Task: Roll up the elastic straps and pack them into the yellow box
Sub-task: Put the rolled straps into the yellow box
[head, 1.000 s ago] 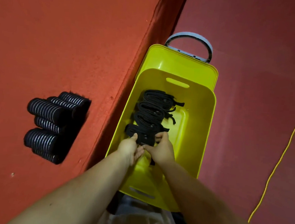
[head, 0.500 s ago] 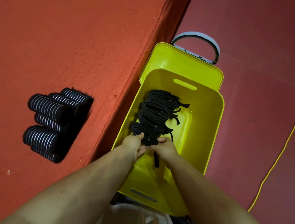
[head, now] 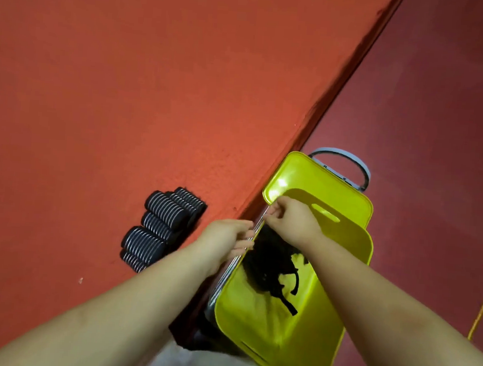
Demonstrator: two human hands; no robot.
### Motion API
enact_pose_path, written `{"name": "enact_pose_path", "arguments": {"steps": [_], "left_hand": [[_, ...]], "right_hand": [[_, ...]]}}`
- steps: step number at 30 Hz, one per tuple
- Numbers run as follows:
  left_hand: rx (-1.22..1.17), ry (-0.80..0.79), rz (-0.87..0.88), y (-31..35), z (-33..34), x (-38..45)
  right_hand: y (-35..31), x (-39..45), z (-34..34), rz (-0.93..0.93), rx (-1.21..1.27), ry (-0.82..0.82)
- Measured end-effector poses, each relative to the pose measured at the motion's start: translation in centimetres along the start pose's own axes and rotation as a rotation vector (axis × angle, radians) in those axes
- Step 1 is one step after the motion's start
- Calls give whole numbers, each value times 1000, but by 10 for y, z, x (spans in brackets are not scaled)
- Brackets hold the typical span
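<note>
Yellow box [head: 295, 325] sitting at orange surface [head: 126, 87] edge, wide dark-red floor [head: 442, 112] lying open to right. Left hand [head: 225, 239] grip curling round striped elastic strap [head: 257, 227], right hand [head: 292, 220] pinching strap's upper end over box's left rim. Black strap bundles [head: 271, 269] lying inside box, partly hiding behind right forearm. Rolled straps [head: 161, 228] stacking on surface, left. Box's grey handle [head: 342, 167] half hidden.
</note>
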State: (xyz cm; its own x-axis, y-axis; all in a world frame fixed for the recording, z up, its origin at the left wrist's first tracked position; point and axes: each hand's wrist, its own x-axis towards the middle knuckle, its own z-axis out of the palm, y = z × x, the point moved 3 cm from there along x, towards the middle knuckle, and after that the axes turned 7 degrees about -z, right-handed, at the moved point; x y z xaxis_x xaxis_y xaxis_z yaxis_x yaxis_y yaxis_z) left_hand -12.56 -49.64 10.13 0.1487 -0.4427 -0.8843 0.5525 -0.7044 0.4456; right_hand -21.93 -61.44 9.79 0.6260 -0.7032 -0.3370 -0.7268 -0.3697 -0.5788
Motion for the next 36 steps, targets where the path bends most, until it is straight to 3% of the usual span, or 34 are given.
{"name": "enact_pose_path", "arguments": {"steps": [4, 7, 9, 13, 16, 19, 22, 27, 31, 34, 36], "left_hand": [[-282, 250, 112, 20, -76, -17], [-454, 428, 113, 15, -123, -19], [-493, 466, 74, 9, -143, -15], [-493, 380, -51, 1, -157, -2], [-544, 314, -45, 1, -160, 4], [-544, 241, 6, -1, -161, 9], [-502, 174, 80, -1, -166, 8], [-355, 80, 291, -9, -184, -12], [-374, 156, 303, -26, -210, -27], [-526, 276, 157, -54, -230, -27], [-650, 265, 65, -72, -237, -27]], "right_hand": [[-71, 30, 17, -155, -4, -57], [-107, 46, 52, -180, 2, -145], [-123, 52, 78, -166, -7, -222], [-136, 56, 115, -103, -46, -333], [-136, 60, 125, -41, -33, -332], [-135, 56, 125, -21, 38, -314], [-137, 45, 120, -27, 262, -293], [-155, 27, 124, -187, 362, -412], [-168, 22, 133, -153, 422, -541], [-162, 23, 138, -101, 301, -481], [-155, 23, 148, -103, 133, -437]]}}
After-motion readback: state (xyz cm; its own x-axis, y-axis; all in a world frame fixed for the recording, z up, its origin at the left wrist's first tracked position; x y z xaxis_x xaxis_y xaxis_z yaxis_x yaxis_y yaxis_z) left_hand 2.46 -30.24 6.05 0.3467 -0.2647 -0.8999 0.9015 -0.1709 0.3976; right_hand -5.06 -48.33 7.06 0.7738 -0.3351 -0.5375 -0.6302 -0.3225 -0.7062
